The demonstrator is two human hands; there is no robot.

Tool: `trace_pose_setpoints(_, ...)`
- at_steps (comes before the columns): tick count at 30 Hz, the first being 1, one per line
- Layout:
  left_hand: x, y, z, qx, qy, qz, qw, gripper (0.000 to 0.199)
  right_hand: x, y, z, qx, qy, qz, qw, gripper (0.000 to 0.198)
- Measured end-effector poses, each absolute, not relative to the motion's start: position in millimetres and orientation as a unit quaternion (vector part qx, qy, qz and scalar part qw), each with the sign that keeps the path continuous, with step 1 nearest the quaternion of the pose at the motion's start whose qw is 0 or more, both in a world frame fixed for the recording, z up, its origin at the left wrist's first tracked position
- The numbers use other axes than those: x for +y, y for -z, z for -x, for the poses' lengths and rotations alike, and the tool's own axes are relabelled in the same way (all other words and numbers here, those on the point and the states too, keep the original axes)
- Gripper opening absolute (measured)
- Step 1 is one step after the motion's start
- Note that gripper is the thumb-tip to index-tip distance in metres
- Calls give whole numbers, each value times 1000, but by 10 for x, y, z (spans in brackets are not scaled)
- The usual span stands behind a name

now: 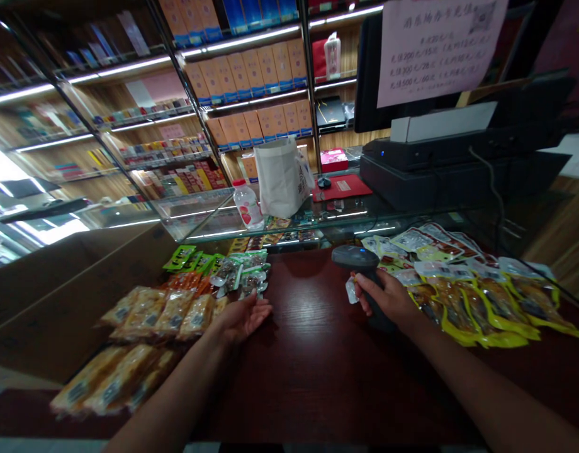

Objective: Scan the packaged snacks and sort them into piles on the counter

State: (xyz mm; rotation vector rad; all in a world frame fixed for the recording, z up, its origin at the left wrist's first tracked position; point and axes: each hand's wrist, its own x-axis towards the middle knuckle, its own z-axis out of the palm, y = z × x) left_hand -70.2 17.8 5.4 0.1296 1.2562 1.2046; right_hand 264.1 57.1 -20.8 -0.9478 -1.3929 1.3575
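Note:
My right hand (pixel 381 296) is wrapped around the grip of a dark barcode scanner (pixel 355 257), which carries a small blue light on top. A small clear piece of plastic (pixel 352 290) shows by its fingertips; I cannot tell whether the fingers hold it. My left hand (pixel 247 318) lies palm up over the dark red table, fingers loosely spread and nothing in them. Just beyond its fingertips are small green-and-white snack packets (pixel 252 280). Clear-wrapped pastry-like packs (pixel 176 314) sit beside my left wrist, with orange packets (pixel 188 283) and green packets (pixel 180 258) behind.
A cardboard box (pixel 82 283) borders the left. On the right are yellow-edged vacuum packs (pixel 478 302). Along the glass counter stand a red-capped bottle (pixel 248 204), a white paper bag (pixel 281 179) and a dark register with a monitor (pixel 459 170). Shelves of boxes (pixel 247 75) line the back.

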Motion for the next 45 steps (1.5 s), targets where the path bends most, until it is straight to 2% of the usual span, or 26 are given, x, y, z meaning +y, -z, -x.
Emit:
trace_pose_setpoints(4,133,-58,447,583,-432,-159,669,31,594,109,-2697,-530,-574,375,498,46)
trace_pose_setpoints(7,196,45,85,552,-443,-305,637,16,622,32,-2742,-496,-571,377,535,49)
trace_pose_setpoints(9,300,129,-202,532,-457,-416,579,9,647,3,-2767,-478,-562,383,556,50)
trace_pose_setpoints(11,438,190,-496,519,-464,-526,488,23,676,-1,-2787,-463,-555,390,571,48)
trace_pose_setpoints(13,586,227,-767,505,-459,-609,403,46,708,12,-2803,-450,-549,398,582,47)
trace_pose_setpoints(15,712,260,-985,503,-432,-657,358,59,735,31,-2813,-439,-545,404,589,46)
trace_pose_setpoints(20,831,354,-1150,534,-369,-698,301,43,750,48,-2793,-445,-540,413,583,45)
trace_pose_setpoints(22,806,352,-1068,553,-389,-659,329,34,740,53,-2768,-458,-537,414,575,44)
trace_pose_setpoints(24,746,310,-941,549,-431,-594,400,29,730,66,-2740,-471,-530,417,569,43)
trace_pose_setpoints(28,528,161,-689,474,-480,-439,594,35,708,100,-2705,-490,-515,431,556,43)
trace_pose_setpoints(30,408,99,-601,457,-474,-386,647,38,693,117,-2694,-502,-511,435,546,43)
trace_pose_setpoints(40,263,66,-482,398,-442,-354,722,36,614,223,-2602,-545,-529,428,491,39)
trace_pose_setpoints(45,302,125,-420,441,-468,-310,700,15,596,206,-2633,-552,-535,417,484,37)
